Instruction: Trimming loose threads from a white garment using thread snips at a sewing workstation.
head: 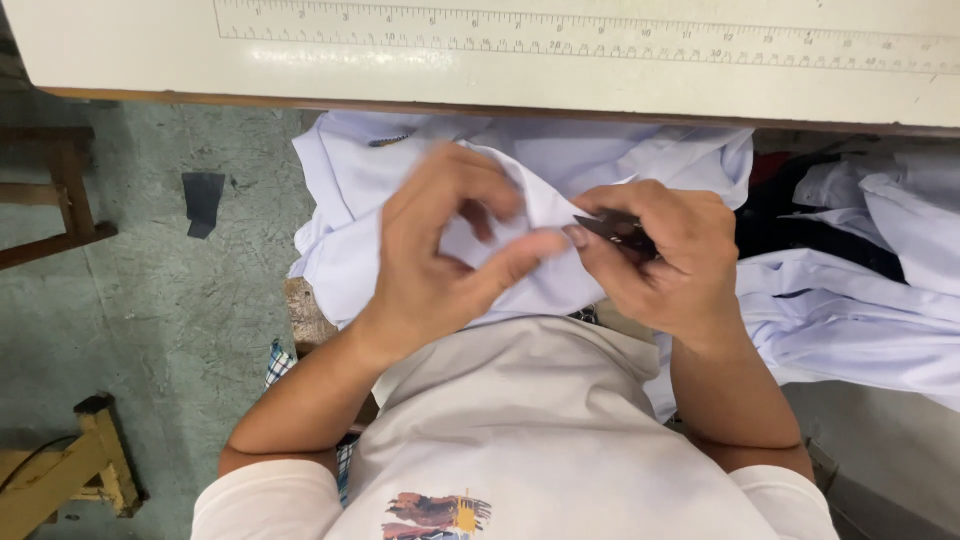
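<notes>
Surface (130,50) edge runs just above my hands, a ruler strip (600,40) printed along it; not much room upward. Open floor (160,300) to my left, a heap of white garments (860,290) crowding the right. My left hand (440,250) is curled, thumb and fingers pinching a fold of the white cloth (540,200) in my lap. My right hand (665,260) is closed around small dark snips (615,230), tip touching the pinched fold.

Bright even daylight, soft shadows (faint tabletop (600,80) glare) — fingers (470,190) motion-blurred
</notes>
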